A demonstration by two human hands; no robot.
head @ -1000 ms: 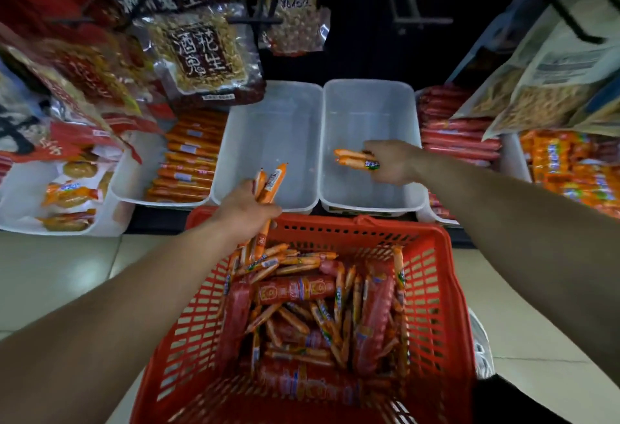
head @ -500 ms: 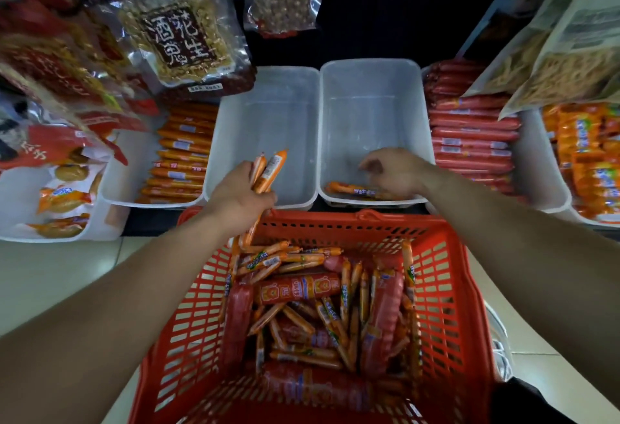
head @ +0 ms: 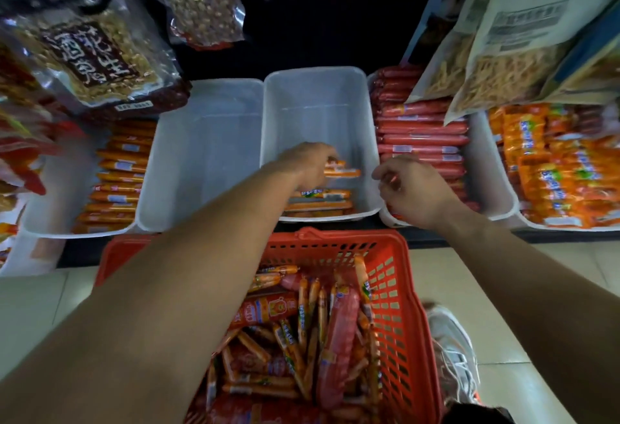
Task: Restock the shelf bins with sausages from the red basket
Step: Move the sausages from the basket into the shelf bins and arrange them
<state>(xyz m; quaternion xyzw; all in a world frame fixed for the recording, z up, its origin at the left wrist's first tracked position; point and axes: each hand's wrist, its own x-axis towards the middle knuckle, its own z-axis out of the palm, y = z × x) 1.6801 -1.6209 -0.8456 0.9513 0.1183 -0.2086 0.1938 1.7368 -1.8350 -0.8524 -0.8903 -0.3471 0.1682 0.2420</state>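
Since half a second ago the left hand (head: pixel 307 168) has crossed from the basket's far rim into the bin (head: pixel 315 101) at 12 o'clock, taking its sausages along. The right hand (head: pixel 414 190) has drawn out of that bin toward 3 o'clock.

The left hand grasps a small bunch (head: pixel 342 170) of thin orange sausages. Their ends poke out toward 3 o'clock, above the bin floor. Nearer the bin's 6 o'clock wall a few more orange sticks (head: pixel 318 200) lie flat, side by side, running from 9 to 3 o'clock.

The right hand hangs over the rim between this bin and the red sausages (head: pixel 419 128) stacked in the next bin at 3 o'clock. Its fingers are loosely curled and I see nothing in them.

The basket (head: pixel 335 239) sits at 6 o'clock of the bins. The left forearm passes over its 9 o'clock side. Inside lies a heap (head: pixel 302 339) of thin orange sausages mixed with thicker red ones.

A second bin (head: pixel 201 155) touches the first at its 9 o'clock. Further toward 9 o'clock another holds an orange stack (head: pixel 117 182). Orange packets (head: pixel 553 171) fill the far 3 o'clock side. Snack bags (head: pixel 90 54) hang at 11 and 1 o'clock. A shoe (head: pixel 453 356) shows at the basket's 3 o'clock.
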